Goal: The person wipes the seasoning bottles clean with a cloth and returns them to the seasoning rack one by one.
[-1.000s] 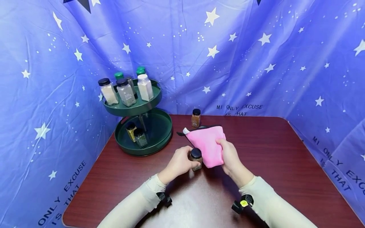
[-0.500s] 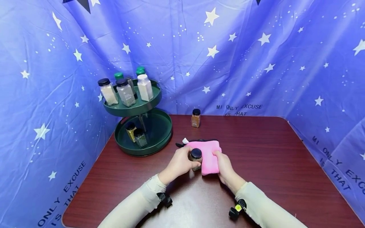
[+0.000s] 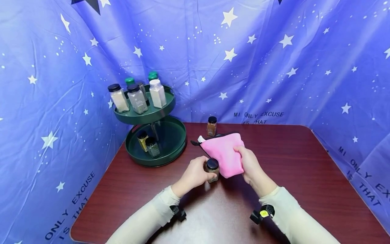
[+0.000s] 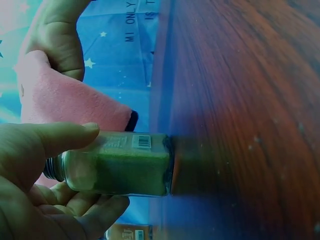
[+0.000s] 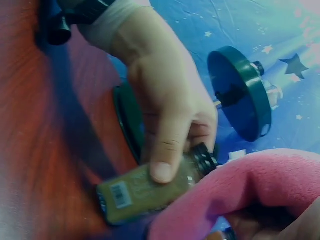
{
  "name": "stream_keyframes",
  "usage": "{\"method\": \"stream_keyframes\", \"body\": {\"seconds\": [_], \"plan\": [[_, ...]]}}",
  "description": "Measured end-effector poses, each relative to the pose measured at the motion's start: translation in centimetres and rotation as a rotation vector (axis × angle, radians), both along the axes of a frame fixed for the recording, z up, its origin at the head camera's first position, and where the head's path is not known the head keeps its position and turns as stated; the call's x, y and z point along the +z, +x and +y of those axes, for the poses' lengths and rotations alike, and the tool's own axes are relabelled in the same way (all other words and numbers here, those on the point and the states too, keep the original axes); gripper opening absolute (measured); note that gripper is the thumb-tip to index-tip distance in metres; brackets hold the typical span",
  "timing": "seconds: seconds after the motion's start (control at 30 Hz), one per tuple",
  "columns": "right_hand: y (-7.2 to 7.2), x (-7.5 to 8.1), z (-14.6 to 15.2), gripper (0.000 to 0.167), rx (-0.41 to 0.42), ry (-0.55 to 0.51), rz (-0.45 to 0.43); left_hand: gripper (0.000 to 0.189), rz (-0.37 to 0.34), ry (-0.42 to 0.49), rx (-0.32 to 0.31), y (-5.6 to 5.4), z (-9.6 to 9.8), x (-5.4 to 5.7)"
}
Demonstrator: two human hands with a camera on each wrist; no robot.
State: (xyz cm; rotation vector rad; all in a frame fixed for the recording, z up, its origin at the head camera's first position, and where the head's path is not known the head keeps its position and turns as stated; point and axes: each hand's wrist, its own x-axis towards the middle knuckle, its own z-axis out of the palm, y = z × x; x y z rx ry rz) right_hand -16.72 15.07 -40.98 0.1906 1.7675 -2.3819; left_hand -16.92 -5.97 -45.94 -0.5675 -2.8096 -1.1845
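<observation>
My left hand grips a small glass spice jar with a black lid, thumb on one side and fingers on the other. Greenish-brown powder fills most of it, and a barcode label shows near its base. The jar stands upright close over the table. In my right hand is a folded pink cloth with dark edging and a white tag, pinched between thumb and fingers. The cloth lies against the jar's far right side, seen in the right wrist view beside the lid. The right fingers are mostly hidden behind the cloth.
A two-tier green turntable rack stands at the left. Several jars with black, green and white lids fill its upper tier, and two black-lidded jars sit below. Another jar of orange-brown spice stands at the table's back edge, behind the cloth.
The right hand brought the cloth down and nearer half a second ago, then raised it back up and away along the jar. The left hand keeps its hold in nearly the same place.
</observation>
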Motion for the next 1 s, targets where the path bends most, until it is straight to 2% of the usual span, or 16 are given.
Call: {"method": "stream_keyframes", "body": {"seconds": [0.17,0.43,0.63,0.8,0.9,1.0], "plan": [[-0.1,0.2,0.3,0.026,0.004,0.006,-0.008,0.038,-0.016,0.024,-0.019,-0.1,-0.2,0.0],[-0.1,-0.3,0.5,0.021,-0.010,-0.041,0.006,0.037,-0.025,0.074,-0.065,-0.4,-0.4,-0.3],[-0.1,-0.7,0.9,0.022,-0.028,-0.078,0.011,0.041,-0.057,0.066,-0.112,-0.5,-0.3,0.0],[0.0,-0.8,1.0,0.022,-0.024,-0.088,0.012,0.048,-0.055,0.057,-0.140,-0.5,-0.3,0.2],[0.1,-0.8,1.0,0.021,-0.024,-0.091,0.011,0.056,-0.052,0.038,-0.099,-0.3,-0.1,0.1],[0.2,-0.8,1.0,0.022,-0.024,-0.090,0.009,0.067,-0.064,0.019,-0.013,0.1,0.1,-0.2]]}}
